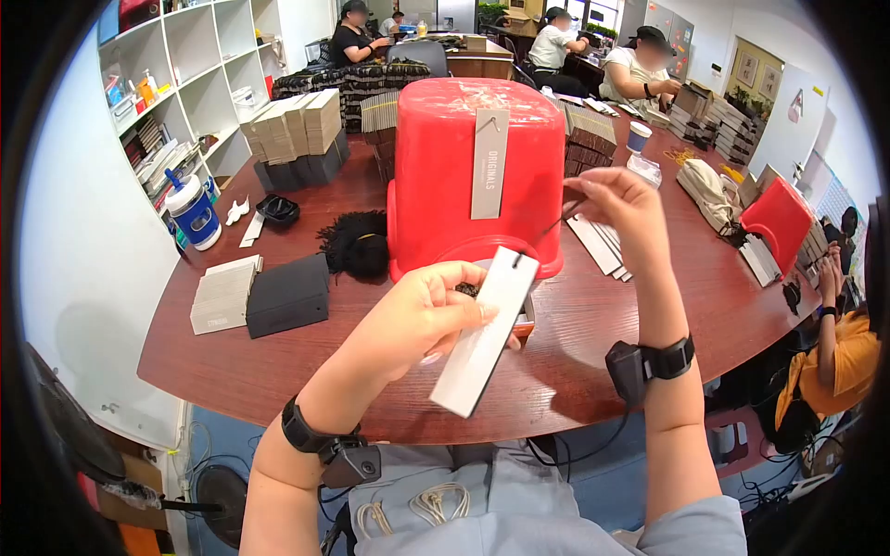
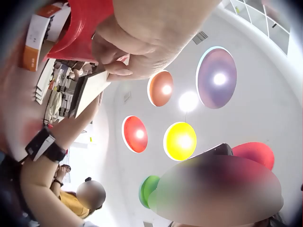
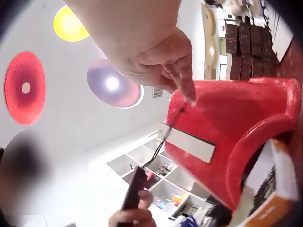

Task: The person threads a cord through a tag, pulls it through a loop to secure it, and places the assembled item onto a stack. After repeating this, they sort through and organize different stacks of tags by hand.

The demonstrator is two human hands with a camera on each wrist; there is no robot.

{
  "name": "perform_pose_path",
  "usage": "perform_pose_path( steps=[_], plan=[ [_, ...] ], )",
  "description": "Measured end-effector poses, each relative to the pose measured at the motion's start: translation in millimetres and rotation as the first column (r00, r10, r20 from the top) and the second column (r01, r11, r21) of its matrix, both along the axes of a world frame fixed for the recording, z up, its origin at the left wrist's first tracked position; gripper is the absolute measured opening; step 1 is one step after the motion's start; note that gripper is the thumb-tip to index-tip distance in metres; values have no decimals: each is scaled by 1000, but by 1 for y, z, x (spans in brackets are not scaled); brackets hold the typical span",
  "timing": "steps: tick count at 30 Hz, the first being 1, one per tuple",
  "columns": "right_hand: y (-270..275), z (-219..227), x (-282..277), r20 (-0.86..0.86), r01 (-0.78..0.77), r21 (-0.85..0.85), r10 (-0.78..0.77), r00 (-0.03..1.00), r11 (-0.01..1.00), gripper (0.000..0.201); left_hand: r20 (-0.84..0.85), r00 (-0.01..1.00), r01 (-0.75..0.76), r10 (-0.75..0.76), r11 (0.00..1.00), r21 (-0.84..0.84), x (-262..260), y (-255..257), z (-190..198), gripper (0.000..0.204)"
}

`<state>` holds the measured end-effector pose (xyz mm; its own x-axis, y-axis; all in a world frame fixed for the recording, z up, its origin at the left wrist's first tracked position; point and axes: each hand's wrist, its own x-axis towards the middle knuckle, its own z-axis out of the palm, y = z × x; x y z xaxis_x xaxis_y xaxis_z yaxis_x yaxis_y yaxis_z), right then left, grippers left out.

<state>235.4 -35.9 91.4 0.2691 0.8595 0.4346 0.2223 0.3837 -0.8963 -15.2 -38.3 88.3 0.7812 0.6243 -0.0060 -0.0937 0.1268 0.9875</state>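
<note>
My left hand (image 1: 408, 320) grips a long white hang tag (image 1: 477, 347) with a dark back, tilted over the table's front edge. A black string (image 1: 553, 225) runs from the slot at the tag's upper end to my right hand (image 1: 619, 208). Between thumb and fingertips, the right hand pinches the string's far end, raised to the right. In the right wrist view the doubled string (image 3: 159, 150) stretches between the hands. Behind them stands a red plastic stool (image 1: 431, 176) with an "ORIGINALS" tag (image 1: 489, 176) on its side. An orange-and-white box (image 3: 284, 179) shows under the stool's arch.
Left of the stool lie a bundle of black strings (image 1: 357, 246), a row of white tags (image 1: 222, 295) and black tags (image 1: 289, 296). More white tags (image 1: 603, 248) lie to its right. A blue jug (image 1: 193, 218) stands at the left edge. Other people sit around the table.
</note>
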Motion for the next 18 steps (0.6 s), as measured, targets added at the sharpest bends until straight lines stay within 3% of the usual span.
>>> perform_pose_path(
  steps=[1,2,4,6,7,9,11,13,16,18],
  plan=[
    [-1,-5,-5,33,61,-92,-58,998,994,21,3,1000,0,0,1000,3,2,5,-5,28],
    [-4,-13,-8,46,97,-74,-94,995,993,23,32,997,-74,75,997,-23,6,9,-11,26],
    [-16,-23,-20,132,49,-151,-29,991,987,24,92,979,-173,179,982,-73,10,10,-11,20],
    [-41,-25,-49,89,-173,-363,219,972,915,23,119,969,-207,214,976,-70,17,10,-16,20],
    [-53,-22,-63,-44,-297,-458,312,949,838,21,145,957,-244,251,968,-65,21,11,-20,19],
    [-60,-32,-70,-245,-449,-462,377,893,765,17,141,960,-236,243,969,-66,25,11,-25,20],
    [-60,-35,-63,-254,-405,-431,322,912,806,17,83,975,-195,204,975,-108,25,10,-25,22],
    [-56,-37,-40,-169,-270,-391,220,961,880,17,47,966,-253,254,967,-30,20,11,-27,25],
    [-45,-29,5,-27,139,-316,-156,987,938,15,49,954,-294,295,955,-30,3,18,-34,25],
    [-30,-30,49,90,239,-250,-224,970,938,16,-2,959,-284,284,959,4,-8,23,-39,21]
  ],
)
